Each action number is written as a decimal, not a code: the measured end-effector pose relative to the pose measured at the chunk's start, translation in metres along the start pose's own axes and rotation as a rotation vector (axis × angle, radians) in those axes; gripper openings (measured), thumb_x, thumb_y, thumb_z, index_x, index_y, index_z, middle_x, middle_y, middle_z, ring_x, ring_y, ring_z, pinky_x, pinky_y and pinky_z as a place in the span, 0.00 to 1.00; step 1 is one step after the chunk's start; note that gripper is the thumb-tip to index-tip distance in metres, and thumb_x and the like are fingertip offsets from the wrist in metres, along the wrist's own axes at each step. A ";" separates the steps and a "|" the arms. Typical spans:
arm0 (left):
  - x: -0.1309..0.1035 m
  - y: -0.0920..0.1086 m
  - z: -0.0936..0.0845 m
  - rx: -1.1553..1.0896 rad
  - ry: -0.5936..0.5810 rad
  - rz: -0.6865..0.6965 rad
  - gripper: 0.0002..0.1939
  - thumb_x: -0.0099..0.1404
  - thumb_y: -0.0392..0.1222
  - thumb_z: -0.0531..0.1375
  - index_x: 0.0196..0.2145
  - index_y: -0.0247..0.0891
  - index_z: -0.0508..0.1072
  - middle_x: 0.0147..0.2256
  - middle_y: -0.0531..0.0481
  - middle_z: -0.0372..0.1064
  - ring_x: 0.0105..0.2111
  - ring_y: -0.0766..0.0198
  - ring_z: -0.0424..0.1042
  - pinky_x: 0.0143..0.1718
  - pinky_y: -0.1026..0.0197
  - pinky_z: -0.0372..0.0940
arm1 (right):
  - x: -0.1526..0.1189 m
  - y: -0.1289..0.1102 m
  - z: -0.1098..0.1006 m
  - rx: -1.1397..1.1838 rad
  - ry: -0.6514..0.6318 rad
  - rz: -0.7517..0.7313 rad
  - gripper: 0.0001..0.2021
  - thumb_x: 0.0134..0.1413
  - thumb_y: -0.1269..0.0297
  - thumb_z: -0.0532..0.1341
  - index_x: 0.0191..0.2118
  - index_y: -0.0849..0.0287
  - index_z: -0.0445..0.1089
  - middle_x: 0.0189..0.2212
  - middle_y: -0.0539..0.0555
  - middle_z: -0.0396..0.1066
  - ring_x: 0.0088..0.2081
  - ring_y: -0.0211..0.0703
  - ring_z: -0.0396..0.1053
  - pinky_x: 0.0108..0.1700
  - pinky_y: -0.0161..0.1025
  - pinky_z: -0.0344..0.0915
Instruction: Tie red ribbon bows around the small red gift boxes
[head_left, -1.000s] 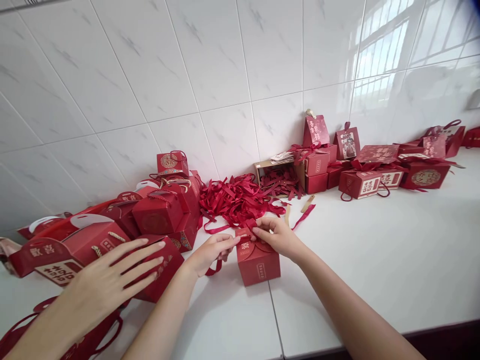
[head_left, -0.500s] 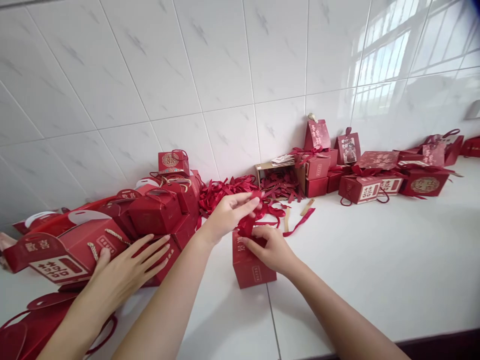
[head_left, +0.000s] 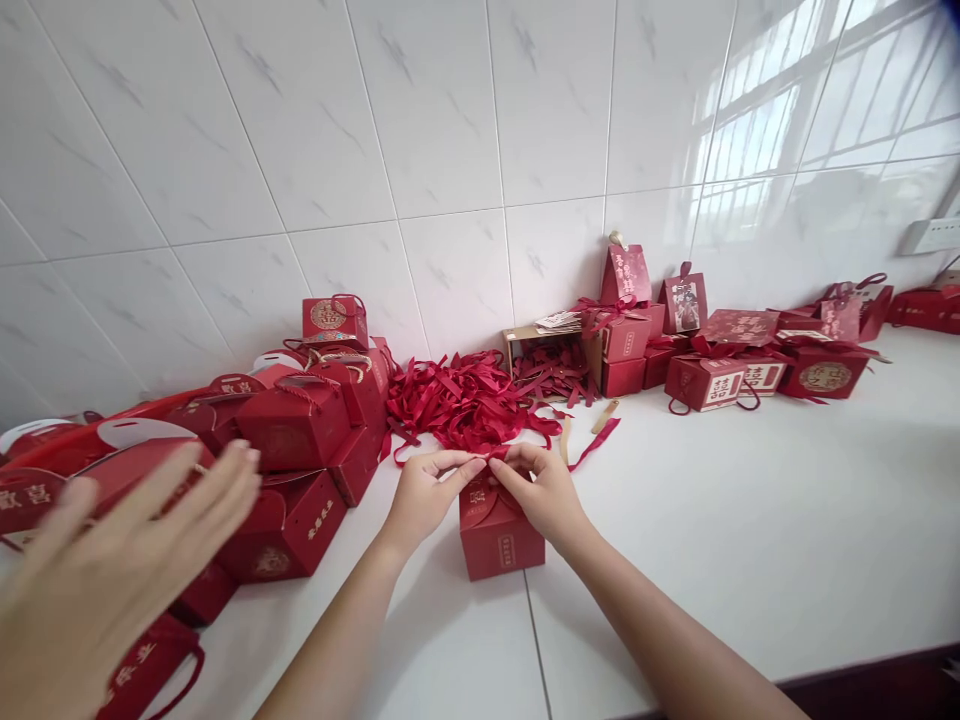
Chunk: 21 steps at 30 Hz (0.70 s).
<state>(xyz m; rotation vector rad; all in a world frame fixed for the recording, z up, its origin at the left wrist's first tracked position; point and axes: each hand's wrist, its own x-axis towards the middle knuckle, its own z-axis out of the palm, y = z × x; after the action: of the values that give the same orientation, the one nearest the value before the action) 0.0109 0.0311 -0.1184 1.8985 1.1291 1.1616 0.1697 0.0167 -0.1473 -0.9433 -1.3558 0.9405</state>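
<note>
A small red gift box (head_left: 501, 545) with gold characters stands on the white counter in front of me. Both my hands meet over its top, at a red ribbon (head_left: 489, 455). The fingertips of my left hand (head_left: 427, 500) are pinched on the ribbon from the left. From the right, my right hand (head_left: 546, 495) pinches the same ribbon, close to the box's upper edge. My fingers hide part of the ribbon and of the box top. Right behind my hands lies a heap of loose red ribbons (head_left: 465, 395).
Another person's hand (head_left: 112, 570), blurred, reaches in at the left over stacked red boxes (head_left: 296, 425). An open cardboard box (head_left: 517, 350) of dark red strips stands by the tiled wall. More red gift boxes (head_left: 705, 385) line the back right.
My left hand has come down from above the box to the ribbon beside my right hand. The other person's hand has left the stacked boxes and moved left, nearer the camera.
</note>
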 end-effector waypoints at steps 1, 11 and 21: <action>-0.001 -0.002 0.002 -0.004 0.012 0.008 0.07 0.57 0.45 0.63 0.30 0.41 0.79 0.32 0.51 0.78 0.36 0.55 0.74 0.41 0.57 0.68 | 0.000 0.001 0.001 0.064 0.023 0.009 0.11 0.49 0.58 0.61 0.28 0.55 0.58 0.21 0.47 0.67 0.27 0.41 0.67 0.31 0.37 0.60; -0.008 -0.005 0.016 0.003 0.099 0.040 0.06 0.53 0.42 0.65 0.29 0.37 0.78 0.31 0.48 0.77 0.34 0.59 0.74 0.39 0.61 0.68 | -0.003 -0.007 -0.006 -0.030 0.029 0.022 0.07 0.50 0.60 0.62 0.32 0.56 0.65 0.21 0.48 0.73 0.28 0.42 0.70 0.33 0.38 0.61; -0.009 -0.011 0.020 -0.019 0.185 0.092 0.03 0.52 0.39 0.64 0.26 0.38 0.77 0.29 0.47 0.76 0.33 0.59 0.74 0.39 0.59 0.69 | -0.005 -0.011 -0.015 -0.286 -0.036 -0.021 0.07 0.45 0.62 0.66 0.32 0.55 0.78 0.32 0.53 0.77 0.37 0.47 0.72 0.42 0.43 0.66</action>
<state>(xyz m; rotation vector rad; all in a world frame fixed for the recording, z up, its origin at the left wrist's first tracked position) 0.0229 0.0256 -0.1387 1.8760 1.1331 1.4186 0.1843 0.0085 -0.1391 -1.1291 -1.5551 0.7625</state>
